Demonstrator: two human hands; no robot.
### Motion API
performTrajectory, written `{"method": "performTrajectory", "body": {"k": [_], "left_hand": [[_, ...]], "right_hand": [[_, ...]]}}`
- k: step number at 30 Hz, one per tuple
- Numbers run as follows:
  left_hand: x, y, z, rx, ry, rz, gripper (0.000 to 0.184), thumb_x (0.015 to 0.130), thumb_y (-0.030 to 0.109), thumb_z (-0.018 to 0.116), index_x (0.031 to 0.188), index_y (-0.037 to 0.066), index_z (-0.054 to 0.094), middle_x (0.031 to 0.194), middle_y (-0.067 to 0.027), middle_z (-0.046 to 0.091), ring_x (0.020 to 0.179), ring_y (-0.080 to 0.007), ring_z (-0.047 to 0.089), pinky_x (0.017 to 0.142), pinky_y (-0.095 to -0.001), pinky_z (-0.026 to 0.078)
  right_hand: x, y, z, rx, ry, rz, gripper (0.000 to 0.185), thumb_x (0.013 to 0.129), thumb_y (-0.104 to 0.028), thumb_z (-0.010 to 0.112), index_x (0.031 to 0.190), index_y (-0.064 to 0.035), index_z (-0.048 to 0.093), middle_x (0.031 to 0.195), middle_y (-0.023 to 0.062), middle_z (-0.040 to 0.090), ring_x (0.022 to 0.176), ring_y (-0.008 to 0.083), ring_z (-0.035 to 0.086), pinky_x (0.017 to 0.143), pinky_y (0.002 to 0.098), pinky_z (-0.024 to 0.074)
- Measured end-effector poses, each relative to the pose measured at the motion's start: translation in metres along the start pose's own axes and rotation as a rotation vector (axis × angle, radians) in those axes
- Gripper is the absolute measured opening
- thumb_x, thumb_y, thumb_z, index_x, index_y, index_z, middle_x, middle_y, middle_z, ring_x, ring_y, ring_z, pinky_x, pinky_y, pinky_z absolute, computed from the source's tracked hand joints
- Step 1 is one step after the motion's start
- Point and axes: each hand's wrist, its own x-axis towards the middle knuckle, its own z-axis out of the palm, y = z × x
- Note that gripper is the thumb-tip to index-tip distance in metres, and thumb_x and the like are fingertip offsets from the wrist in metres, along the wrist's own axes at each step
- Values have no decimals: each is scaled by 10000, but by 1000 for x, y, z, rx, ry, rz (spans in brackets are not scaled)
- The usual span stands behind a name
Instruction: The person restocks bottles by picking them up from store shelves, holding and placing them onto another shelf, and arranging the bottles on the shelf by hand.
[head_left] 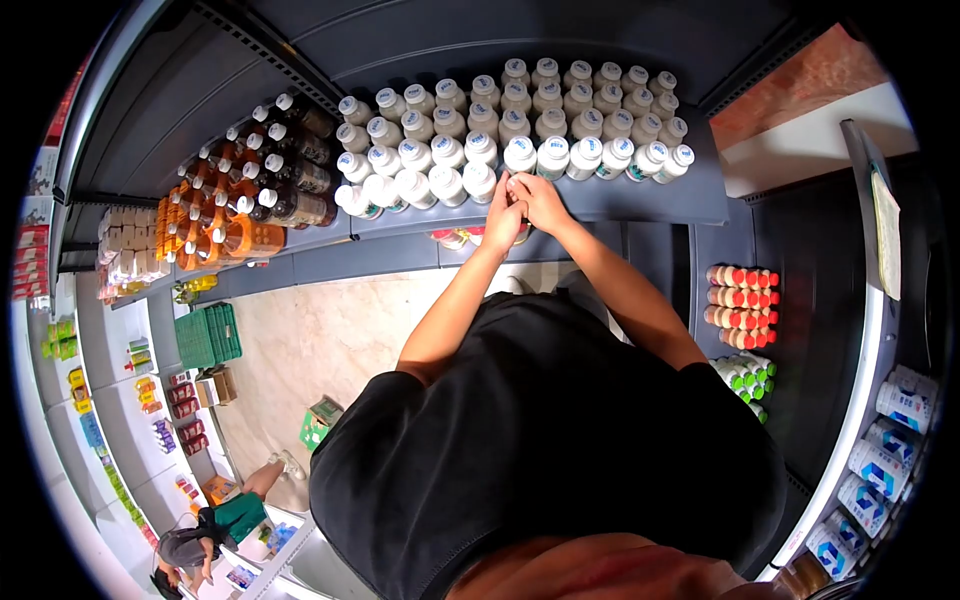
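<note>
My left hand (503, 215) and my right hand (538, 203) meet at the front edge of the dark shelf (640, 205). Their fingers are curled and pressed together; whether anything is between them is hidden. Just beyond the fingertips stand white bottles with white caps, in several rows. Closest to my hands are one white bottle (520, 155) and another white bottle (479, 182) to its left. The front row left of my hands stands nearer the edge than the front row on the right.
Left along the shelf are dark bottles (298, 208) and orange bottles (250, 238). Red-capped bottles (742, 298) and green-capped bottles (745, 375) sit lower right. A green crate (208, 335) is on the floor at left. Another person (190, 545) is at lower left.
</note>
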Motion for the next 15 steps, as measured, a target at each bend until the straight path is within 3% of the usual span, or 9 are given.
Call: {"method": "performTrajectory", "body": {"k": [3, 7, 11, 12, 15], "left_hand": [[-5, -9, -7, -7, -43, 54, 651, 900, 86, 534, 1504, -26, 320, 1068, -46, 593, 928, -133, 555, 851, -246, 449], [-35, -7, -22, 184, -26, 33, 475, 929, 116, 556, 1377, -34, 514, 1272, -131, 630, 1179, -174, 581, 1002, -290, 432], [-53, -31, -38, 134, 112, 92, 439, 908, 108, 572, 1327, -25, 556, 1258, -139, 638, 1148, -201, 600, 981, -305, 449], [-63, -29, -38, 194, 155, 97, 445, 904, 111, 574, 1329, -16, 555, 1260, -144, 638, 1127, -207, 613, 966, -309, 462], [-82, -22, -38, 337, 234, 86, 473, 889, 97, 577, 1354, 14, 545, 1287, -147, 623, 1094, -190, 621, 954, -308, 465]], "right_hand": [[-14, 2, -7, -29, -49, 48, 294, 990, -233, 525, 903, 32, 620, 781, 127, 670, 721, 204, 634, 681, 337, 489], [-44, 16, -12, 68, -169, 137, 247, 968, -203, 551, 907, 19, 641, 757, 87, 658, 687, 139, 608, 663, 295, 490], [-72, 21, -14, 90, -259, 213, 230, 964, -180, 557, 919, 23, 655, 788, 46, 671, 686, 115, 603, 660, 281, 498], [-77, 22, -15, 65, -334, 247, 207, 973, -91, 469, 934, 25, 636, 816, 63, 660, 721, 132, 619, 699, 281, 505], [-96, 42, -7, 73, -432, 196, 190, 973, -104, 509, 930, 31, 636, 809, 61, 662, 715, 123, 618, 687, 277, 504]]}}
